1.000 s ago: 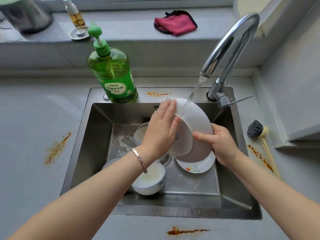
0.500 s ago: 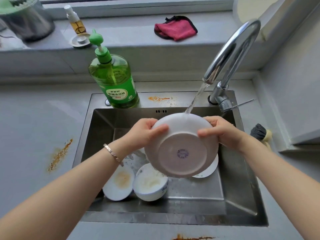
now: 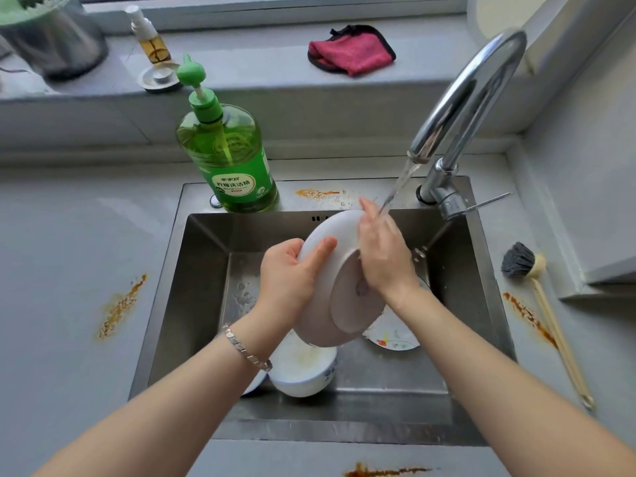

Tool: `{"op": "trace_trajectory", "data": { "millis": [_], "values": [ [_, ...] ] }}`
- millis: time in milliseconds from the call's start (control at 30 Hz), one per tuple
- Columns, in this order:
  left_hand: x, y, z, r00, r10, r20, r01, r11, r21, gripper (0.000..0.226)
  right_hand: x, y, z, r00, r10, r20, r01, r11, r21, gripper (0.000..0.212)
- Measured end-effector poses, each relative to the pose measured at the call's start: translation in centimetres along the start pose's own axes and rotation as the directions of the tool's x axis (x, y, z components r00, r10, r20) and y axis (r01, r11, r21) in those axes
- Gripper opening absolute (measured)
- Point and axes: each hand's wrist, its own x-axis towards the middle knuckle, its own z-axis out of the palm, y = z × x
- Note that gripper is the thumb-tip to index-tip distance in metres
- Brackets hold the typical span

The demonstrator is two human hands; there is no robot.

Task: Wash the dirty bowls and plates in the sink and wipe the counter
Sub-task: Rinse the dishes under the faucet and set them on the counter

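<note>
Below the faucet (image 3: 464, 98), left hand (image 3: 285, 273) gripping the white bowl (image 3: 344, 304) should rotate it under right hand's (image 3: 385, 259) seemingly flat rubbing fingers (image 3: 370, 223).

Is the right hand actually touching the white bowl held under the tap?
Touching. The head view shows the right hand pressed flat against the white bowl, no gap; the left hand grips its rim.

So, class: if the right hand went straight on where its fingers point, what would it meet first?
Likely the sink's back rim, by the orange stain, just past the right hand; depth is unclear.
</note>
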Motion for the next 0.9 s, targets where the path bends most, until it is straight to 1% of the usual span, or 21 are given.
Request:
{"op": "trace_trajectory", "data": {
  "millis": [33,67,100,133,167,233,267,300,367,400,433,467,500,567,600,633,667,767,800,833,900],
  "values": [
    [-0.1,0.2,0.1,1.0,-0.005,-0.013,0.005,1.0,0.016,0.043,0.3,0.1,0.2,0.998,0.069,0.006,-0.069,0.997,0.03,0.044],
    [-0.1,0.3,0.3,1.0,-0.003,-0.027,0.004,0.999,0.037,0.042,0.0,-0.5,0.5,0.999,0.039,0.009,-0.039,0.999,-0.012,0.047],
    [-0.1,0.5,0.4,0.999,0.0,-0.038,0.002,0.999,0.052,0.042,-0.6,-1.2,1.0,0.998,-0.057,0.029,0.059,0.996,-0.07,0.051],
    [0.0,0.6,0.5,0.999,0.003,-0.046,-0.001,0.999,0.05,0.042,-1.2,-1.5,1.5,0.983,-0.177,0.052,0.182,0.977,-0.113,0.054],
    [0.1,0.7,0.6,0.999,0.003,-0.05,-0.002,0.999,0.032,0.041,-1.7,-1.7,1.7,0.964,-0.255,0.071,0.262,0.956,-0.131,0.056],
    [0.1,0.9,0.6,0.998,0.0,-0.055,-0.001,1.0,-0.016,0.041,-1.4,-1.2,1.3,0.945,-0.325,0.04,0.327,0.932,-0.154,0.058],
    [0.2,1.0,0.7,0.998,-0.005,-0.065,0.004,1.0,-0.029,0.042,-0.9,-0.7,1.2,0.951,-0.309,0.015,0.308,0.94,-0.149,0.059],
    [0.2,1.1,0.8,0.997,-0.015,-0.081,0.012,0.999,-0.037,0.042,-0.5,-0.3,1.2,0.969,-0.248,-0.006,0.245,0.963,-0.113,0.061],
    [0.2,1.2,1.3,0.993,-0.035,-0.117,0.028,0.998,-0.059,0.044,0.2,0.1,1.4,0.999,-0.007,-0.031,0.009,0.997,0.071,0.068],
    [0.2,1.3,1.6,0.99,-0.043,-0.131,0.034,0.997,-0.074,0.046,0.4,0.0,1.7,0.992,0.123,-0.041,-0.115,0.98,0.165,0.071],
    [0.1,1.3,2.0,0.988,-0.053,-0.146,0.04,0.995,-0.088,0.048,0.2,-0.1,2.2,0.976,0.213,-0.046,-0.198,0.954,0.226,0.071],
    [0.1,1.3,2.4,0.985,-0.065,-0.162,0.049,0.994,-0.099,0.05,-0.4,-0.4,2.7,0.968,0.247,-0.038,-0.231,0.943,0.238,0.067],
    [0.2,1.2,2.7,0.98,-0.078,-0.183,0.06,0.993,-0.104,0.051,-1.3,-0.6,3.2,0.975,0.221,-0.018,-0.211,0.951,0.225,0.063],
    [0.3,1.0,2.8,0.969,-0.097,-0.229,0.071,0.99,-0.12,0.051,-3.9,-0.6,4.0,0.997,0.05,0.055,-0.062,0.97,0.234,0.056],
    [0.4,0.9,2.8,0.966,-0.097,-0.241,0.068,0.99,-0.126,0.05,-5.0,-0.5,3.9,0.995,-0.032,0.093,0.009,0.971,0.24,0.054],
    [0.4,0.9,2.6,0.966,-0.088,-0.244,0.061,0.991,-0.118,0.05,-5.4,-0.1,3.4,0.989,-0.079,0.128,0.046,0.97,0.239,0.053],
    [0.4,0.8,2.5,0.968,-0.078,-0.239,0.054,0.993,-0.108,0.05,-5.2,0.7,3.0,0.984,-0.076,0.159,0.038,0.972,0.233,0.052],
    [0.1,0.8,2.5,0.966,-0.1,-0.239,0.062,0.985,-0.16,0.049,-4.0,1.8,2.0,0.982,0.097,0.161,-0.127,0.973,0.191,0.053],
    [0.1,0.8,2.5,0.963,-0.115,-0.245,0.071,0.981,-0.18,0.048,-4.1,1.5,2.1,0.984,0.095,0.153,-0.121,0.977,0.176,0.053],
    [0.0,0.8,2.5,0.959,-0.125,-0.254,0.079,0.98,-0.184,0.046,-4.6,0.9,2.4,0.987,0.042,0.155,-0.067,0.984,0.163,0.052],
    [0.0,0.9,2.3,0.954,-0.142,-0.262,0.098,0.98,-0.176,0.044,-5.9,0.5,3.1,0.975,-0.119,0.187,0.095,0.987,0.13,0.052]
  ]
}}
